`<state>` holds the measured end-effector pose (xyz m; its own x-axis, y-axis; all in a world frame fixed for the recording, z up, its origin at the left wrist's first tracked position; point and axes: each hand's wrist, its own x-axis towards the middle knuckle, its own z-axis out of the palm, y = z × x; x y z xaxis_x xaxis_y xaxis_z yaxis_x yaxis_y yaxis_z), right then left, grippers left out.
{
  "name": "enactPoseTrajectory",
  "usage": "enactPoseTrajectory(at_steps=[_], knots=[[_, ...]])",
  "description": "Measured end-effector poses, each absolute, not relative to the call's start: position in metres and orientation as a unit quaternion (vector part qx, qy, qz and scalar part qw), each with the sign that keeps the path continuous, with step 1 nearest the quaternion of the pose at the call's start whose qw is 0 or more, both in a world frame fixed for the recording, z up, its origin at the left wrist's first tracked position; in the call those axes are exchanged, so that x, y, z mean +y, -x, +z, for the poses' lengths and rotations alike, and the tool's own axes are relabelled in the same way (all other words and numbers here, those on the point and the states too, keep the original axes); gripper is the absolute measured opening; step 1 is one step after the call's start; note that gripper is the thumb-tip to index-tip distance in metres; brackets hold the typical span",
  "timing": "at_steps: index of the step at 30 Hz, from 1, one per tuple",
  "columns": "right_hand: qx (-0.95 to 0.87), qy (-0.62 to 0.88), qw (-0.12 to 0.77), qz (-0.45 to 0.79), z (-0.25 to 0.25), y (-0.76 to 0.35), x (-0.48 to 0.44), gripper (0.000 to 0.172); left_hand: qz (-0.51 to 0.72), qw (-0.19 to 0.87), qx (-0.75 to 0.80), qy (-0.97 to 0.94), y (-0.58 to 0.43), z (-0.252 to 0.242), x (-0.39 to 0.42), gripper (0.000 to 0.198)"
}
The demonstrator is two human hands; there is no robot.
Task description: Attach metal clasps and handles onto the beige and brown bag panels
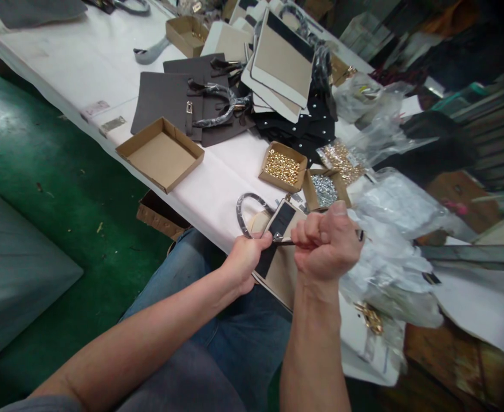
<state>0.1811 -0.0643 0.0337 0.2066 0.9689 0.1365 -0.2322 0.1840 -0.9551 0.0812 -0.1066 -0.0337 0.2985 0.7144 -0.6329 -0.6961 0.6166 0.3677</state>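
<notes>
My left hand (pixel 248 257) is closed on a beige bag panel (pixel 281 274) with a dark band across it, the thumb pressed near a small metal fitting. My right hand (pixel 327 243) is wrapped in a fist round a hand tool (pixel 285 242) with a thin dark shaft. The shaft reaches left to the fitting beside my left thumb; the fist hides most of the handle, so its exact kind is unclear. A plastic-wrapped round bag handle (pixel 244 213) arches out beyond the panel. The panel's lower edge overhangs the table edge above my lap.
Small boxes hold gold hardware pieces (pixel 283 167) and silver pieces (pixel 324 190). To the left sits a shallow cardboard box (pixel 161 153). Dark grey bag panels (pixel 161 103) and stacked beige panels (pixel 282 60) lie farther back. Clear plastic bags (pixel 398 206) crowd the right side.
</notes>
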Motion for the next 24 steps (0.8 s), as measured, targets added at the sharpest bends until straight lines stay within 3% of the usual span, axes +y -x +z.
enactPoseTrajectory(at_steps=[6,11,17,24], knots=[[-0.403,0.441,0.648,0.473,0.034,-0.181,-0.064,0.066,0.428,0.806,0.408,-0.019,-0.08,-0.032,-0.108,0.047],[-0.416,0.384,0.637,0.523,0.044,-0.216,-0.066,0.068,0.382,0.83,0.404,-0.035,-0.079,-0.025,-0.101,0.028],[-0.309,0.31,0.776,0.455,0.029,-0.276,-0.075,0.076,0.356,0.867,0.346,-0.039,-0.082,-0.032,-0.103,0.026],[-0.241,0.296,0.799,0.465,-0.01,-0.284,-0.075,0.076,0.367,0.861,0.348,-0.041,-0.09,-0.032,-0.105,0.021]])
